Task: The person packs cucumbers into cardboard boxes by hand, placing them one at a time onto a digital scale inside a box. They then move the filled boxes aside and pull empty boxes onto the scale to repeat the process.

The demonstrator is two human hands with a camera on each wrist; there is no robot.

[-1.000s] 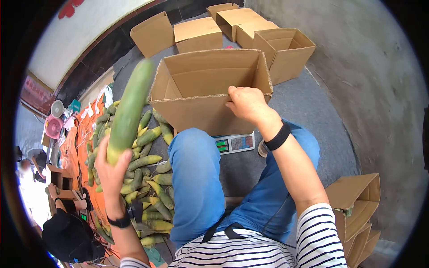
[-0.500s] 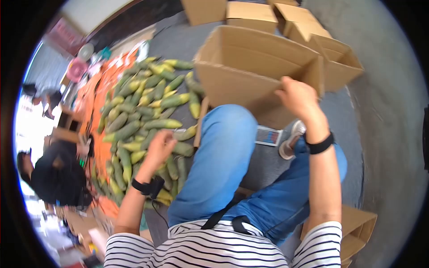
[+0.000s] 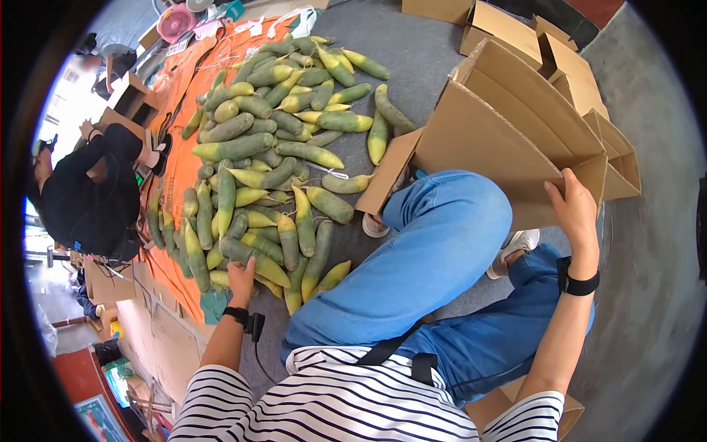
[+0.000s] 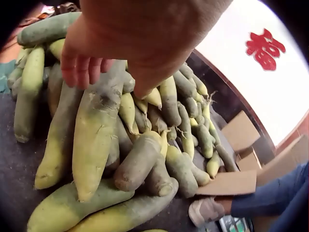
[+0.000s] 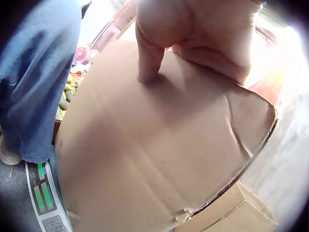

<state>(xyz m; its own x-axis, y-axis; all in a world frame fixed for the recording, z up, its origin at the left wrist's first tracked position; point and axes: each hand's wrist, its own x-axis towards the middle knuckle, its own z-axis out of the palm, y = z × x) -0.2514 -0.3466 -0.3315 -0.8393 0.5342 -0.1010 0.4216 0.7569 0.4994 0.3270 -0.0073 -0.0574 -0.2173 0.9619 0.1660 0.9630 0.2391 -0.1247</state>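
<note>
In the head view my left hand (image 3: 241,280) is at the near edge of a pile of green radishes (image 3: 234,149). The left wrist view shows its fingers and thumb on either side of a large green radish (image 4: 91,140), whose upper end is hidden under the palm. Other radishes lie close around it. My right hand (image 3: 576,210) grips the rim of an open cardboard box (image 3: 493,140), thumb on the outer wall. Its remaining fingers pass over the rim, out of sight in the right wrist view. The box leans beside my raised knee.
An orange sheet (image 3: 180,147) lies beneath the pile's far side. More cardboard boxes (image 3: 504,33) stand behind the held box. A scale (image 5: 43,191) with green displays is beside it on the floor. Another person in black (image 3: 96,191) is at the left.
The long radish held up in my left hand a second ago is gone from it. That hand has gone down to the pile. My view has swung left; the right hand stays on the box rim.
</note>
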